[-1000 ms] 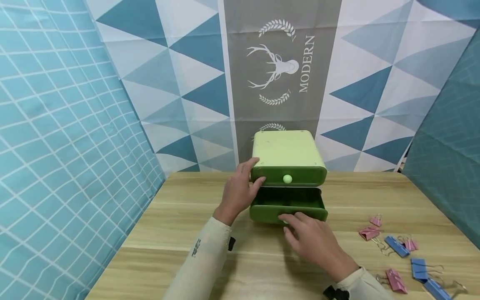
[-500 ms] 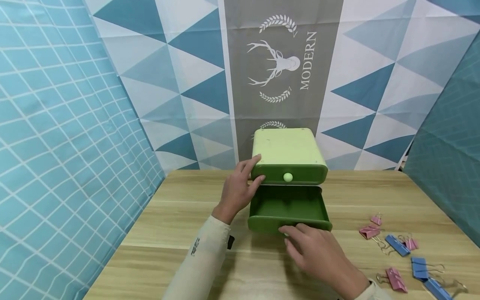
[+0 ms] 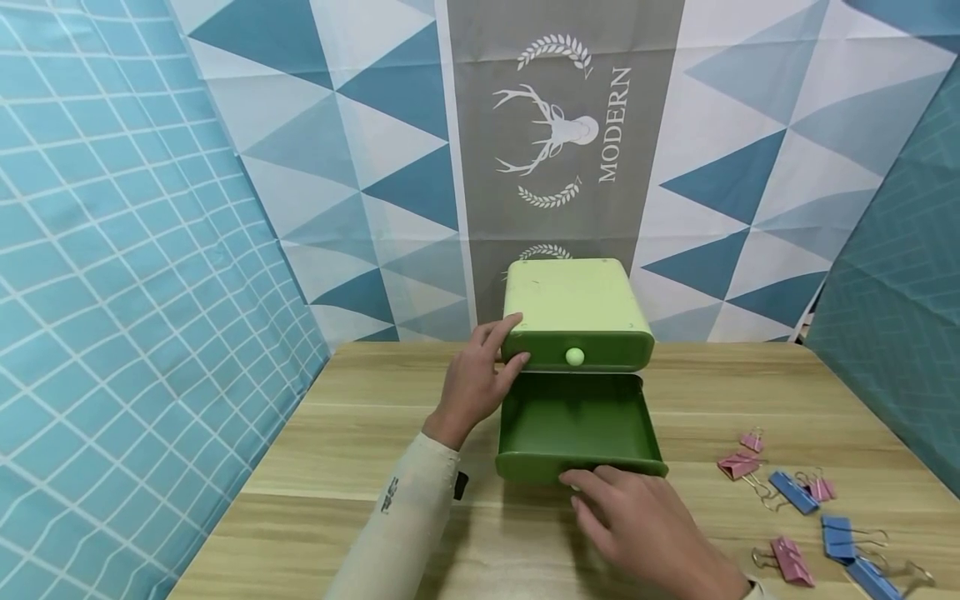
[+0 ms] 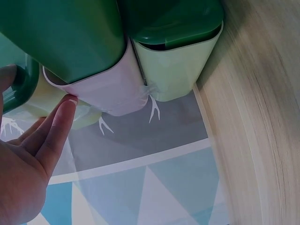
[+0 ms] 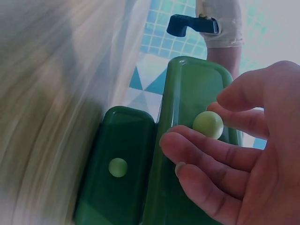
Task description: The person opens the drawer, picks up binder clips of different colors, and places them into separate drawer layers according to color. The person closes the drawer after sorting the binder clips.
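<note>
A light green drawer box (image 3: 573,296) with dark green drawers stands on the table. Its top drawer (image 3: 607,354) is closed; the drawer beneath (image 3: 536,468) is pulled far out, and no contents show in it. My left hand (image 3: 474,379) rests against the box's upper left corner, thumb on the top drawer's front. In the left wrist view its fingers (image 4: 58,129) lie straight along the casing. My right hand (image 3: 637,521) holds the pulled-out drawer at its round pale knob (image 5: 207,124). The right wrist view shows a lower closed drawer (image 5: 122,140) with its own knob (image 5: 117,167).
Several binder clips lie on the wooden table (image 3: 337,467) at the right: pink ones (image 3: 738,465) and blue ones (image 3: 795,492), the nearest a pink clip (image 3: 792,561). Patterned cloth (image 3: 397,167) hangs behind the box, with blue checked cloth (image 3: 135,250) at the left.
The drawer beneath the top one has slid farther out towards me, drawn by my right hand, so more of its inside shows. My left hand has stayed on the box's corner.
</note>
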`<state>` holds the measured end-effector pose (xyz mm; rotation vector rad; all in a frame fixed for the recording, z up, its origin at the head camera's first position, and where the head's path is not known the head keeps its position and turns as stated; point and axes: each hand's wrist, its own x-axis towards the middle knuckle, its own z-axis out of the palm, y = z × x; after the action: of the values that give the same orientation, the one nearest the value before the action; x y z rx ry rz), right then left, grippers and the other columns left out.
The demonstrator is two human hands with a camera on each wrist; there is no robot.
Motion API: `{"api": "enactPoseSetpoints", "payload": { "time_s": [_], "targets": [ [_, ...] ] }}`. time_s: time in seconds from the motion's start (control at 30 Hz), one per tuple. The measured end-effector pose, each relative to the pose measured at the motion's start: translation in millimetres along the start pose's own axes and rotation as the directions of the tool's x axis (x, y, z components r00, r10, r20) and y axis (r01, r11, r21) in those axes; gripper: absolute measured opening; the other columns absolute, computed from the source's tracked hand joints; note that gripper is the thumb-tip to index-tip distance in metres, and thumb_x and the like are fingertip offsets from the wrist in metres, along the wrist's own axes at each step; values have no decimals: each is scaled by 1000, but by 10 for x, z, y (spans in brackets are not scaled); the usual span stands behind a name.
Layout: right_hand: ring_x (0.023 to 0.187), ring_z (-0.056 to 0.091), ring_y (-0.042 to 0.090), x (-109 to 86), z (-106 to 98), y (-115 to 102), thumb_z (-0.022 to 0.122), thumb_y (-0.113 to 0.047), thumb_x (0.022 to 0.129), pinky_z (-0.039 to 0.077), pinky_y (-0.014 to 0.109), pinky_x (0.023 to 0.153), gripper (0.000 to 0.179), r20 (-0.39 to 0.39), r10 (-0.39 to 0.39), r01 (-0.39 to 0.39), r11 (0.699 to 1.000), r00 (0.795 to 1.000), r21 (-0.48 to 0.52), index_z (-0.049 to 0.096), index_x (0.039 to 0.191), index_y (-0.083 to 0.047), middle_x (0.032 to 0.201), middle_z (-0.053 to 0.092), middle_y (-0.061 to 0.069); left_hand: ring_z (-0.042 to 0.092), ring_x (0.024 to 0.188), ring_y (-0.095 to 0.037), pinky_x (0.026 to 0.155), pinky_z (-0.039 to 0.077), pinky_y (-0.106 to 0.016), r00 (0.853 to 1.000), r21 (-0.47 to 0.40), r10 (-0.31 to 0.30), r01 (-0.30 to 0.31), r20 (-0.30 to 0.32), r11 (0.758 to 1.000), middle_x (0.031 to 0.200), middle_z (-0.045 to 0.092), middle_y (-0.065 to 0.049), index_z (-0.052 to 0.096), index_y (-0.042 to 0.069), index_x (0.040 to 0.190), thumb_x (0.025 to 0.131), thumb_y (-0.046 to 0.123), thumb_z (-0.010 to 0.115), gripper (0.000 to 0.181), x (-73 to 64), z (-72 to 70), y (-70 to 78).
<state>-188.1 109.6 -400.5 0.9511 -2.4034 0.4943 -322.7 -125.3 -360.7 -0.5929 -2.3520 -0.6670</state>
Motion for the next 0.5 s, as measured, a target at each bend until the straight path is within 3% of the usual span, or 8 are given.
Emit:
{"api": "enactPoseSetpoints", "payload": {
  "time_s": [0.5],
  "targets": [
    [61, 41, -7, -54, 36, -42, 77, -23, 88, 41, 22, 54, 21, 91, 42, -45, 999, 995, 24, 74, 108, -23, 78, 60, -18, 69, 84, -15, 59, 51, -30, 1000, 6, -1, 1, 6, 1000, 135, 55, -9, 40, 31, 153, 99, 37, 64, 60, -3, 13, -7]
  ]
}}
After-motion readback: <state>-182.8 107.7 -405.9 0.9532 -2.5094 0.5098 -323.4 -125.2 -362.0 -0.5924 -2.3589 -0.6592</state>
